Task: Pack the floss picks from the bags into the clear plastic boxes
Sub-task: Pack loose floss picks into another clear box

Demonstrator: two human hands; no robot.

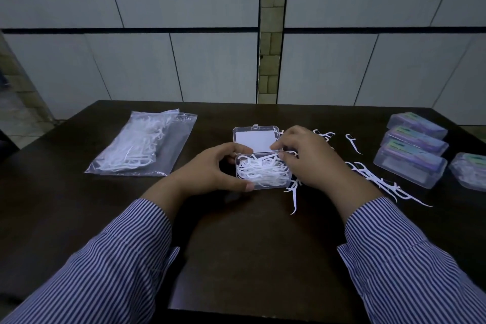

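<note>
A clear plastic box (263, 173) sits mid-bench, heaped with white floss picks (263, 169), its lid (255, 139) hinged open away from the person. The left hand (214, 171) grasps the box's left end. The right hand (309, 156), nearer the loose picks (381, 181) scattered rightward, pinches picks at the box's right edge. A filled bag (143, 143) lies well left.
</note>
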